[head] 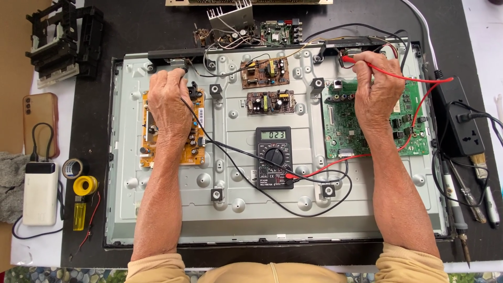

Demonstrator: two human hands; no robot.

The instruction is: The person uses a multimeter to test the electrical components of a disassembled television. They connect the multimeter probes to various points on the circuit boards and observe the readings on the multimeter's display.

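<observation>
Grey sheet-metal back panel [236,209] of an opened flat screen, laid flat on a black tabletop [94,157] and filling the middle of the view. Dead centre on the panel, between the two forearms, a black multimeter [274,157] with lit digits, well apart from both hands and nearer than either. Left hand [168,102] at the far left, knuckles up over an orange power board [195,149], fingers closed around a black probe [182,71] pressed to the panel's far edge; black lead [230,157] trailing from that hand to the meter. Right hand [377,94] at the far right, over a green main board [414,141], pinched shut on a red probe [361,61] pointing left at the far rim; red lead [419,112] looping right and back along the forearm to the meter. Hands wide apart, each clamped on its own probe. Two small brown circuit boards [265,72] lying between the hands, farther than the meter. Off the panel to the left, a phone [40,118], a white power bank [39,193] and a yellow solder spool [85,185]; to the right, a black power strip [461,126] and a soldering iron [456,209].
</observation>
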